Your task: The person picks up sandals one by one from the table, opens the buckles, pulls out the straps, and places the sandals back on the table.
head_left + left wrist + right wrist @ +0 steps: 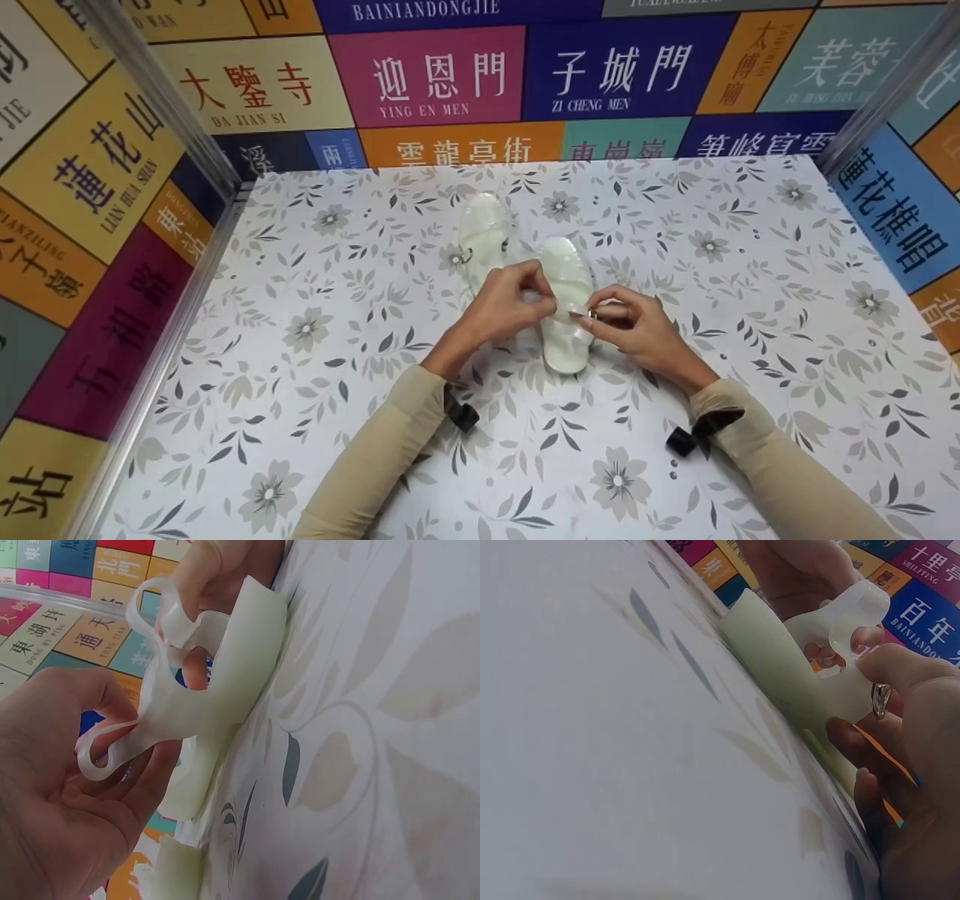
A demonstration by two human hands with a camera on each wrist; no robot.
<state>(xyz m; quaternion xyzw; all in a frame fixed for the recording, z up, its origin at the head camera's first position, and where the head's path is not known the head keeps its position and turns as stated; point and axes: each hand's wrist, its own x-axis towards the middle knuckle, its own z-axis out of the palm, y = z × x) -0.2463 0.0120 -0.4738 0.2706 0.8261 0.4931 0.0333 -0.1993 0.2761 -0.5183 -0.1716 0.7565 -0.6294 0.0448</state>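
Note:
A pale whitish-green sandal (568, 354) lies sole down on the table, between the two hands. My left hand (508, 304) comes in from its left side and pinches a translucent strap (161, 716) with a looped end. From the right side, my right hand (637, 326) pinches the same sandal's strap between thumb and fingers. Close to those fingers a small silver metal piece (881, 700) shows, shaped like a buckle. A matching sandal (486, 214) lies beyond and to the left, partly covered by the left hand; dark metal fittings show at its sides.
The table (315, 397) has a white cover printed with grey flowers and leaves. Colourful panels (427, 79) with lettering rise behind it and along both sides. A black wrist device (461, 414) sits on the left sleeve, another black device (681, 441) on the right.

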